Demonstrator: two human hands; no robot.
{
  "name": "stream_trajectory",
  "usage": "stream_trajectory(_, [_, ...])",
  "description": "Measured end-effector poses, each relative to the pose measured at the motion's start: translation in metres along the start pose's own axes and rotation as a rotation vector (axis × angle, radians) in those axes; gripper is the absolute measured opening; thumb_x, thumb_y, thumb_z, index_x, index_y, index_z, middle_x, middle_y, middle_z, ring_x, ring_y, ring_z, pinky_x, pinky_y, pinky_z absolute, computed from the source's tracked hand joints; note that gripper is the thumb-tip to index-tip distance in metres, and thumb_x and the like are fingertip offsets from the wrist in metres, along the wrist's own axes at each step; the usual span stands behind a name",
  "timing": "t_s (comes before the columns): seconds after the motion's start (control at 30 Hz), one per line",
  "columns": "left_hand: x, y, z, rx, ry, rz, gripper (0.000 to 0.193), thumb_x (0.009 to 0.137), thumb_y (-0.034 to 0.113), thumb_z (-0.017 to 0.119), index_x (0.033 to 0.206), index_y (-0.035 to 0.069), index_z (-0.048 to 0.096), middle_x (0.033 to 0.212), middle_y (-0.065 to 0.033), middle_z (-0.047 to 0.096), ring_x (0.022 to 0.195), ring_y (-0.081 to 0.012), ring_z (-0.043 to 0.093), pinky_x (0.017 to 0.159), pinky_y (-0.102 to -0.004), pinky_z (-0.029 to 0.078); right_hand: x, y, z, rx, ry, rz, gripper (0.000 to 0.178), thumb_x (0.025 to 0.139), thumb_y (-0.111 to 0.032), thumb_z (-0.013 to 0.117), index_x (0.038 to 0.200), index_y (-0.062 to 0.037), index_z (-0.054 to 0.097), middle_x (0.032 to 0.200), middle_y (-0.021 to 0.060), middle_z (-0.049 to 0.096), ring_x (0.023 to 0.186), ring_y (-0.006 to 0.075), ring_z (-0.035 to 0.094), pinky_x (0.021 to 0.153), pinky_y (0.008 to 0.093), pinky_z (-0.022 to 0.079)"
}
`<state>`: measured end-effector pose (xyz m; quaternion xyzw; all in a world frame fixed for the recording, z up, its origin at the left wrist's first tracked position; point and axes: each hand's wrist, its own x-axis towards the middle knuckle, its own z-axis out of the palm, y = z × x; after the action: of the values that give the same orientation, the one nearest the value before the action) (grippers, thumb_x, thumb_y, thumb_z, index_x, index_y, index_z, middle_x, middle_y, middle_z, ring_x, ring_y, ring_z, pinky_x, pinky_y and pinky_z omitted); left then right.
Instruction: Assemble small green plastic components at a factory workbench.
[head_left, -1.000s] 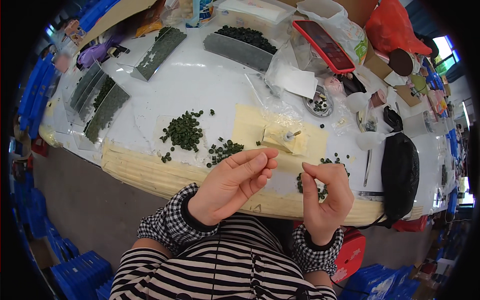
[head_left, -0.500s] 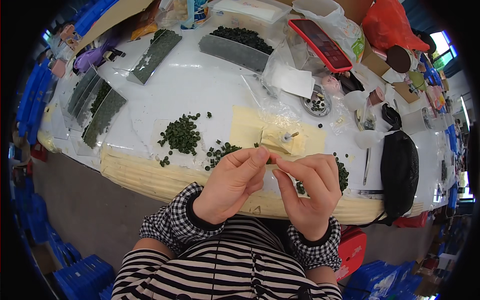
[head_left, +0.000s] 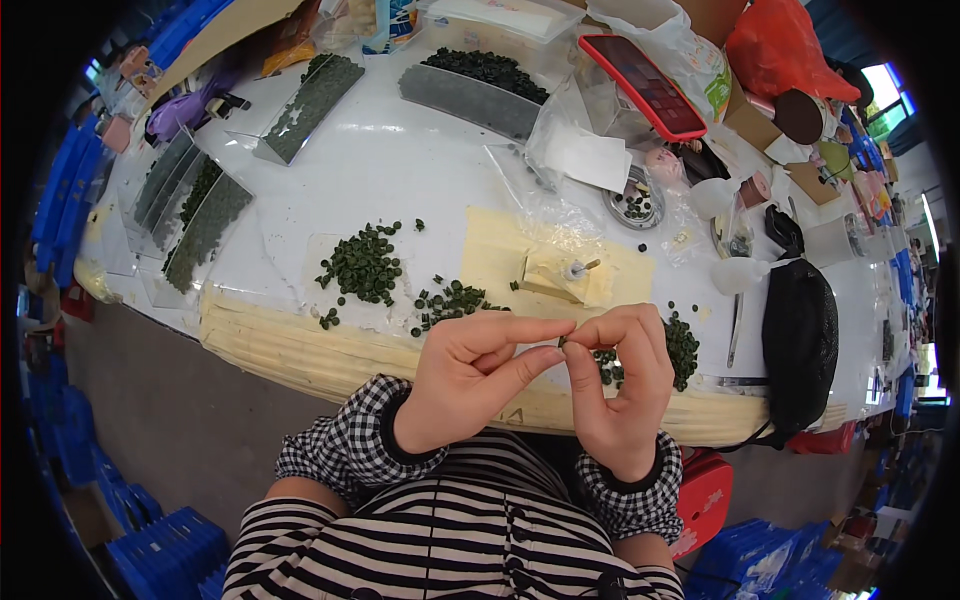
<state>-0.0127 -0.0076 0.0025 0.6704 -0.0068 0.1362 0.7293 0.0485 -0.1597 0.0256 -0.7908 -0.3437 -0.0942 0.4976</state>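
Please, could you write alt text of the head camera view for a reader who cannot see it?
Seen from above, a person's left hand and right hand meet fingertip to fingertip, pinching a small dark green piece above the edge of a white table. Piles of similar green pieces, a small cream block and trays lie on the table beyond.

The left hand [head_left: 470, 385] and the right hand [head_left: 620, 385] are meeting fingertip to fingertip above the near edge of the white table [head_left: 400, 180], pinching a small dark green piece [head_left: 563, 343] between them. Loose green pieces are lying in a pile [head_left: 362, 265] on the table beyond, beside a pale yellow block [head_left: 555, 275]. A black pouch [head_left: 800, 340] is resting to the right.
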Motion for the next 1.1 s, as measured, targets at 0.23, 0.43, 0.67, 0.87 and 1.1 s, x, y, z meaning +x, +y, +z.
stream_trajectory(0.23, [0.0,-0.002,-0.009,0.217,-0.107,0.214,0.026,0.081,0.003,0.074,0.107,0.009,0.074,0.057,-0.0004,0.048,0.051,-0.0092,0.038,0.048,-0.0242,0.031,-0.008,-0.004,-0.011,0.07,-0.122,0.086,0.01,0.078,0.003,0.066,0.083,-0.0017,0.059,0.081,0.0091,0.054,0.075,0.023,0.051,0.067,0.0317,0.042])
stream_trajectory(0.43, [-0.001,-0.002,-0.008,0.257,-0.127,0.281,0.023,0.078,0.0,0.076,0.1,0.004,0.074,0.057,-0.0003,0.05,0.049,-0.009,0.037,0.047,-0.0241,0.029,-0.007,-0.007,-0.02,0.028,-0.208,0.096,0.009,0.079,0.002,0.065,0.084,-0.0021,0.058,0.081,0.0088,0.054,0.076,0.0232,0.051,0.068,0.0314,0.042])
stream_trajectory(0.67, [0.001,0.004,-0.012,0.128,-0.027,0.077,0.021,0.083,0.002,0.073,0.104,0.003,0.073,0.059,0.0052,0.046,0.052,-0.0039,0.035,0.05,-0.0194,0.032,0.01,-0.003,-0.033,0.037,-0.112,0.08,0.016,0.078,0.001,0.069,0.094,0.0003,0.067,0.081,0.0077,0.058,0.073,0.0176,0.055,0.066,0.0275,0.044])
stream_trajectory(0.87, [0.013,0.001,-0.016,-0.222,0.115,-0.192,0.019,0.09,0.005,0.068,0.107,-0.004,0.069,0.059,0.0123,0.04,0.055,0.0019,0.032,0.055,-0.0152,0.031,0.037,0.029,-0.019,-0.231,0.032,-0.008,0.018,0.08,-0.002,0.071,0.098,-0.0021,0.071,0.078,0.0084,0.058,0.073,0.0203,0.056,0.066,0.0303,0.044])
stream_trajectory(1.1, [0.012,-0.003,-0.017,-0.215,0.124,-0.219,0.018,0.091,0.004,0.066,0.107,-0.004,0.069,0.058,0.0127,0.038,0.055,0.0023,0.031,0.055,-0.0145,0.03,0.037,0.037,-0.008,-0.243,-0.006,-0.04,0.012,0.079,-0.004,0.073,0.09,-0.0019,0.071,0.077,0.0079,0.058,0.075,0.0216,0.056,0.066,0.0311,0.044])
